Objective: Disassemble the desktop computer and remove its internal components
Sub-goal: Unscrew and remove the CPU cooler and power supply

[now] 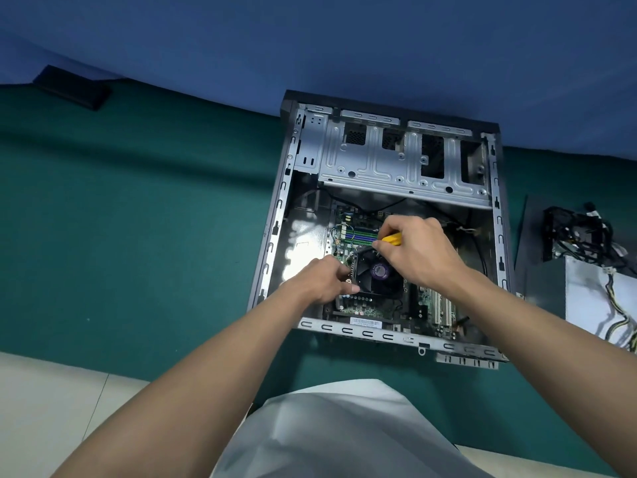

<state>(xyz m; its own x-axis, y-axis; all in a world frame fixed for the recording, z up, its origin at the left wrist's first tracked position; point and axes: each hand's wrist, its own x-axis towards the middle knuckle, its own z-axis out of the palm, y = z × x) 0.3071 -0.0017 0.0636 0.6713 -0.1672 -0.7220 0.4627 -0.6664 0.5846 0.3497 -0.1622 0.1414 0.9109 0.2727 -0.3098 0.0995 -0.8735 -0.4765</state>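
Inside the open computer case [275, 229] on the table [138, 219], the right hand [418, 250] gripped a yellow screwdriver [393, 239] slanting down-left toward the CPU cooler's [377, 274] far-left corner, while the left hand [322, 281], nearer that corner, held the cooler's left edge.
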